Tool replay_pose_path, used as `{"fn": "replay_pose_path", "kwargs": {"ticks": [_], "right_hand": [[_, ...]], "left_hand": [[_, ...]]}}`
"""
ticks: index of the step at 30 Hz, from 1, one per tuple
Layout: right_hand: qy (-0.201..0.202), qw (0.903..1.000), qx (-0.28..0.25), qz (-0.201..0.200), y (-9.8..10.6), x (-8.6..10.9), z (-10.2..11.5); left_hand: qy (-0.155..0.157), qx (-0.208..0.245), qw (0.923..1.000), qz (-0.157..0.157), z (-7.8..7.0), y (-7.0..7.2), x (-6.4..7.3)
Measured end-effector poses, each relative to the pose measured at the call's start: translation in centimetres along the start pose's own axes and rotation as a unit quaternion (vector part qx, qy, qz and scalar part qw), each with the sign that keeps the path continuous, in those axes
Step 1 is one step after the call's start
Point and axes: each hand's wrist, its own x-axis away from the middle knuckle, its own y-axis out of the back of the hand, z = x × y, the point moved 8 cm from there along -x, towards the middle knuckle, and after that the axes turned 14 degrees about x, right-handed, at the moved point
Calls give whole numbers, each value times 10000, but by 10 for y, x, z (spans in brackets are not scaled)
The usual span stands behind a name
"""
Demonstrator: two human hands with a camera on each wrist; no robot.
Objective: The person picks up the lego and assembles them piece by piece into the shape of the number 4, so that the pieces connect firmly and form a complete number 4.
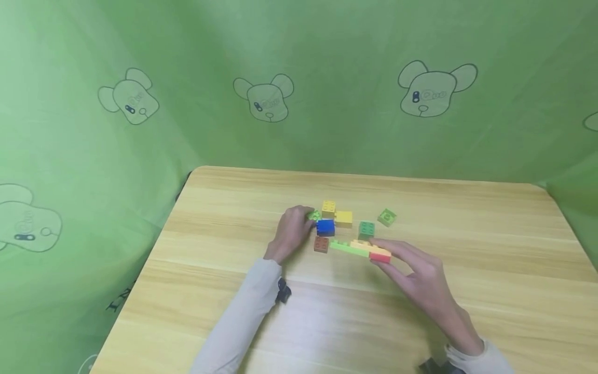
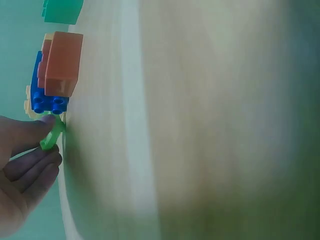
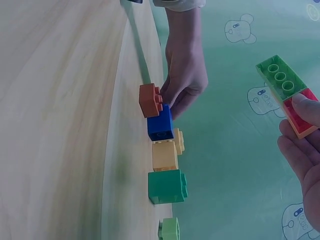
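Observation:
My left hand [image 1: 291,231] pinches a small light green toy brick [image 2: 52,136] between thumb and fingers, close beside a blue brick [image 1: 325,227]. In the head view that green piece is partly hidden by the fingers. My right hand [image 1: 420,278] grips a joined group of bricks by its right end, held above the table. This group has a long light green brick [image 3: 281,75], a red brick [image 1: 380,257] and a pale orange brick [image 1: 362,245] on top. Its hollow underside shows in the right wrist view, with the thumb against the red part.
Around the hands stand a brown-red brick [image 1: 321,244], a yellow brick [image 1: 328,209], another yellow brick [image 1: 344,218] on its side, a dark green brick [image 1: 366,229] and a light green square brick [image 1: 386,217]. A wooden table [image 1: 210,208] meets a green curtain [image 1: 327,140] behind.

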Motion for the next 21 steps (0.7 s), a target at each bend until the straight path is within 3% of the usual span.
{"fn": "replay_pose_path", "kwargs": {"ticks": [13,21], "right_hand": [[22,10000,-10,-12,-1,1,-1],[-72,10000,18,29,-2,3,-4]], "left_hand": [[-33,257,9994,-229,8,15,7],[-289,985,9930,-587,9,35,14]]}}
